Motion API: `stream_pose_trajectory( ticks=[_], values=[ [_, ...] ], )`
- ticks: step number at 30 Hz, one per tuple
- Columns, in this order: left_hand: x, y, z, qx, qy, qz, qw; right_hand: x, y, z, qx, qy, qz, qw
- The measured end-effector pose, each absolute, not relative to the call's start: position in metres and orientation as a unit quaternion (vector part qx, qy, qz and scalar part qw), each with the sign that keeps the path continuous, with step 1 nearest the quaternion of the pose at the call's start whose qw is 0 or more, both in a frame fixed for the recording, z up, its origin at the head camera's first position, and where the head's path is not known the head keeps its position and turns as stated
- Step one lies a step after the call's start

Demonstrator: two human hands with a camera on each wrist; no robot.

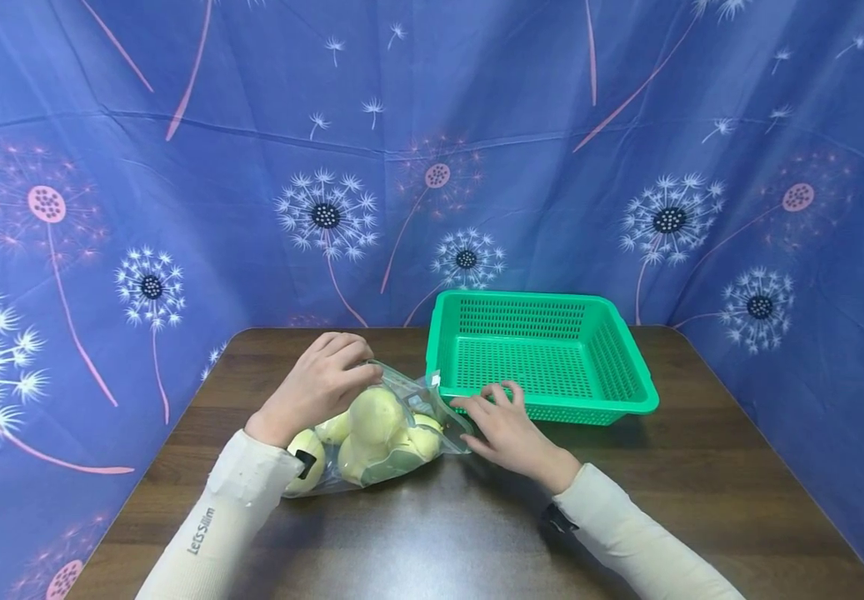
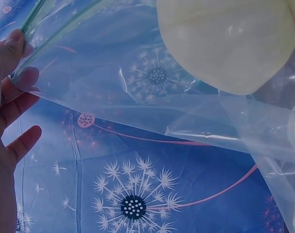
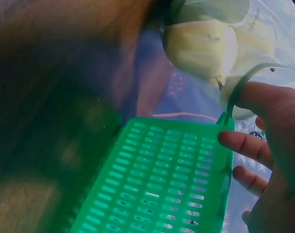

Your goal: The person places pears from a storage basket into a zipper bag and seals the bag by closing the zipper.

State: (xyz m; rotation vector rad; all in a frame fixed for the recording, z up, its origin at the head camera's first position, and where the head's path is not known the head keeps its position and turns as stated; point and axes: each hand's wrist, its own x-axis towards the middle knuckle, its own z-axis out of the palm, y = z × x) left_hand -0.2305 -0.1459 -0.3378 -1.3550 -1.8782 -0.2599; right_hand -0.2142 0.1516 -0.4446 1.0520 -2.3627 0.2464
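Note:
A clear plastic zip bag (image 1: 402,383) lies on the table with several round, pale yellow-green fruits (image 1: 376,417) inside; their exact kind is unclear. My left hand (image 1: 321,385) pinches the bag's upper edge, and in the left wrist view the green zip strip (image 2: 33,19) runs to its thumb and fingertip. On the other side, my right hand (image 1: 510,433) is at the bag's mouth with fingers spread. Its thumb (image 3: 256,97) touches the mouth's edge in the right wrist view, while other fingers extend beside the green basket (image 3: 157,165).
Behind the right hand stands a green perforated plastic basket (image 1: 529,362) with nothing in it. The dark wooden table (image 1: 432,542) extends to a blue dandelion-patterned cloth (image 1: 432,100) hanging at the back and sides. A white tab (image 1: 435,378) sits at the bag's mouth.

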Motion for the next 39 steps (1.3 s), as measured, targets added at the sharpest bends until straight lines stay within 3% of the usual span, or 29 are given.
stream_pose_trajectory(
  ticks=[13, 39],
  values=[
    [-0.2290, -0.1488, -0.3405, -0.523, -0.760, -0.092, 0.374, -0.2101, 0.1453, -0.4485, 0.403, -0.870, 0.094, 0.267],
    [-0.2284, -0.1492, -0.3392, -0.523, -0.749, -0.100, 0.395, -0.2076, 0.1426, -0.4451, 0.423, -0.861, 0.112, 0.257]
  ],
)
